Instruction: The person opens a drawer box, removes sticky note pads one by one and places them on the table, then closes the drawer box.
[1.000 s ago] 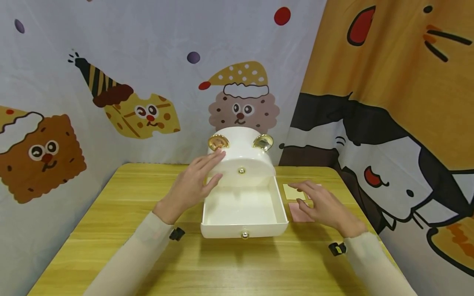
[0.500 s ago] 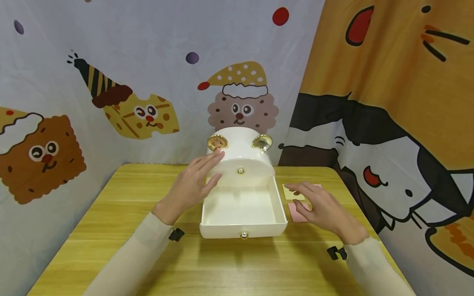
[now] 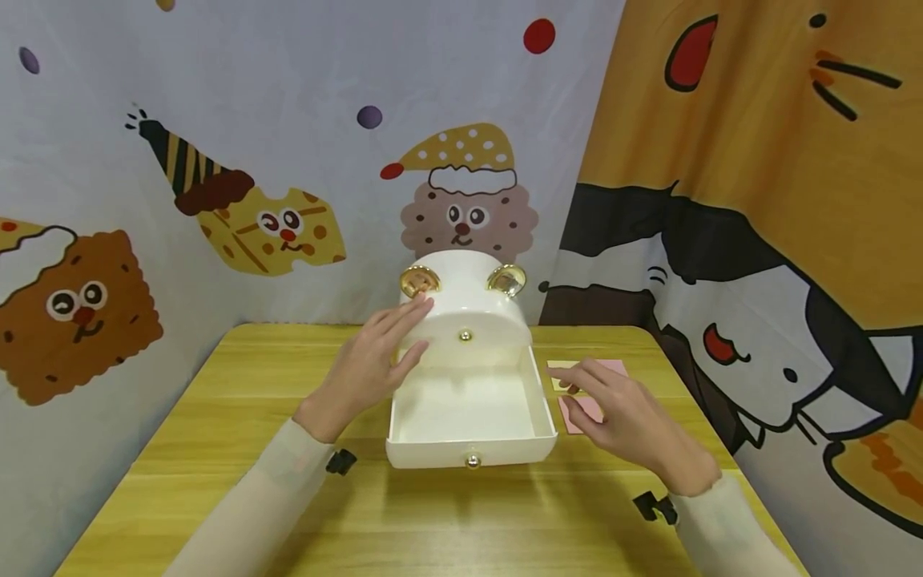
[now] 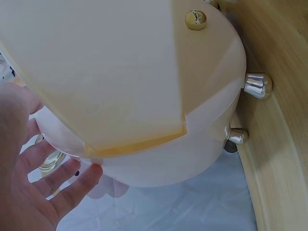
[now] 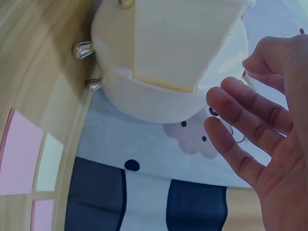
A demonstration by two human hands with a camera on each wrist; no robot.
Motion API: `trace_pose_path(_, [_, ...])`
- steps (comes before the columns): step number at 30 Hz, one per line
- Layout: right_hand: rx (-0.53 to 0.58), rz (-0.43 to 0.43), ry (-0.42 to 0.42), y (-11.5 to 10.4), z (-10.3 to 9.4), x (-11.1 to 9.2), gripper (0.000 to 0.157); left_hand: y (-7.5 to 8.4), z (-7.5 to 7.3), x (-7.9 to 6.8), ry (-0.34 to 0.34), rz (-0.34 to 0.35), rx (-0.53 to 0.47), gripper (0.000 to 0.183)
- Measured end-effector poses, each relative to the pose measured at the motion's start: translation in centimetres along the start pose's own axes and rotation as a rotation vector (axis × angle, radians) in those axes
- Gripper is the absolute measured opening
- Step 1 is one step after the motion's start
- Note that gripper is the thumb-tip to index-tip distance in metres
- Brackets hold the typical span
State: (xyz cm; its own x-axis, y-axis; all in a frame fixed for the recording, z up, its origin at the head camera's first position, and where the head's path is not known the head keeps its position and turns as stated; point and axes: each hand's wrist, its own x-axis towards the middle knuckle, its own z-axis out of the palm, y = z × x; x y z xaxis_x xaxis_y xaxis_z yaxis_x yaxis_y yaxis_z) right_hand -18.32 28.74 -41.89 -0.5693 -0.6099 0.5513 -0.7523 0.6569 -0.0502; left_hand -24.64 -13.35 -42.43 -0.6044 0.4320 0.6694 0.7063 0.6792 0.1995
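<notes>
A white storage box [image 3: 469, 304] with gold ear-shaped trims and small metal feet stands at the back middle of the table. Its front drawer [image 3: 472, 453], pulled far out, shows a bare inside and a gold ball knob [image 3: 472, 462]. Fingers extended, the left hand [image 3: 371, 353] rests along the box's left side below the gold ear [image 3: 420, 280]; in the left wrist view its fingertips meet the white shell [image 4: 159, 168]. To the right of the drawer hovers the right hand [image 3: 627, 409], fingers loosely bent and holding nothing, over the paper squares.
A pale yellow paper square [image 3: 558, 367] and two pink paper squares [image 5: 19, 151] lie on the wooden table [image 3: 288, 353] right of the box. Cartoon-printed curtains [image 3: 288, 120] hang close behind the table and along its right side.
The right hand has drawn slightly toward the person and lower in the head view. The left hand keeps its place against the box, and the drawer stays out.
</notes>
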Motion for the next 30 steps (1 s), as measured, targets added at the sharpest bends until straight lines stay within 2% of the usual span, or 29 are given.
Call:
trace_pose_path(7, [0.005, -0.065, 0.037, -1.5, -0.5, 0.4, 0.059, 0.0, 0.1, 0.0, 0.007, 0.011, 0.010, 0.067])
trace_pose_path(15, [0.081, -0.114, 0.016, -3.3, -0.8, 0.8, 0.060, 0.0, 0.1, -0.1, 0.001, -0.002, 0.004, 0.066])
trace_pose_path(22, [0.083, -0.145, 0.017, -4.4, -0.7, 1.1, 0.061, -0.1, 0.1, 0.1, 0.006, -0.006, 0.002, 0.067])
trace_pose_path(30, [0.112, -0.224, 0.036, -5.7, -0.1, 1.2, 0.037, -0.1, 0.2, 0.0, 0.016, 0.006, 0.005, 0.066])
